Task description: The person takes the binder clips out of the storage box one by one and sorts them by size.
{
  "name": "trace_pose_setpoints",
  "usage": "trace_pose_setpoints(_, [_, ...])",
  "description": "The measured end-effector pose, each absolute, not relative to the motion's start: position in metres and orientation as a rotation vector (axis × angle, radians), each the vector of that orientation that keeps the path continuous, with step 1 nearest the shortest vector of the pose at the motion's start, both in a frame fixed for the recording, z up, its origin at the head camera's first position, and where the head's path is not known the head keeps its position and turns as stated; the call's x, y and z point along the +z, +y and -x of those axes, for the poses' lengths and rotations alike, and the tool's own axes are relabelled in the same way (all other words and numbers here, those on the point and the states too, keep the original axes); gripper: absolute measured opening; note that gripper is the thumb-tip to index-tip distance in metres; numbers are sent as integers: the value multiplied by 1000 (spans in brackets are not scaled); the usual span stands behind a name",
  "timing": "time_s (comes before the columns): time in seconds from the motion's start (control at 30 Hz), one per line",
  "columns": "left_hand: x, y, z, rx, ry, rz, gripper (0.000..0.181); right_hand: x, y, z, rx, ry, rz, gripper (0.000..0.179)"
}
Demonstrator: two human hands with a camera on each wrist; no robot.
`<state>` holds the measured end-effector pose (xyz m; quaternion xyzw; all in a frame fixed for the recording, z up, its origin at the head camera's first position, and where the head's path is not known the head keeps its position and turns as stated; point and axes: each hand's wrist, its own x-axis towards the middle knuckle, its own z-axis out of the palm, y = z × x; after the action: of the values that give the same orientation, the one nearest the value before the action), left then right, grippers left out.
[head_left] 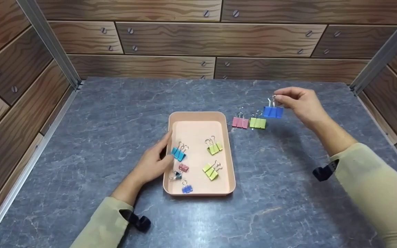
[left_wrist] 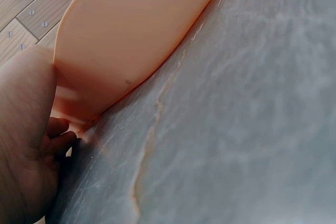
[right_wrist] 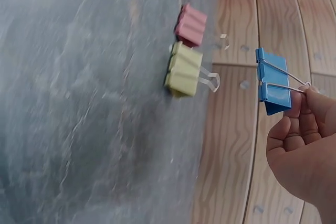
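Observation:
My right hand (head_left: 303, 105) pinches a large blue binder clip (head_left: 273, 112) by its wire handles, the clip's body hanging below the fingertips. Close by, a pink binder clip (head_left: 240, 123) and a yellow-green binder clip (head_left: 257, 123) stand side by side on the table, right of the tray. My left hand (head_left: 152, 163) grips the left wall of the peach tray (head_left: 196, 132), thumb over the rim. In the left wrist view, fingers curl near the base of the tray's outer wall (left_wrist: 131, 30).
Inside the tray lie two yellow-green clips (head_left: 213, 146), a teal-blue clip (head_left: 179, 153), a small red clip (head_left: 183, 167), a small dark clip (head_left: 177, 175) and a small blue clip (head_left: 187, 188). Wood-patterned panels (head_left: 219, 39) enclose the grey marbled table (head_left: 115, 113).

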<state>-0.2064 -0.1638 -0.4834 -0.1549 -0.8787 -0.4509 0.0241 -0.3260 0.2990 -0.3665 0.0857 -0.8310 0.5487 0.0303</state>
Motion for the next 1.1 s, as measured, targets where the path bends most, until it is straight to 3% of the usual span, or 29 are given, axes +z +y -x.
trace_pose_setpoints(0.57, [-484,-166,205,-1438,-2728,453,82,-399,325,338,1622,-2670,-173,38])
trace_pose_setpoints(1.1, [-483,-165,206,-1407,-2742,466,81,-414,333,343,1595,-2758,-119,37])
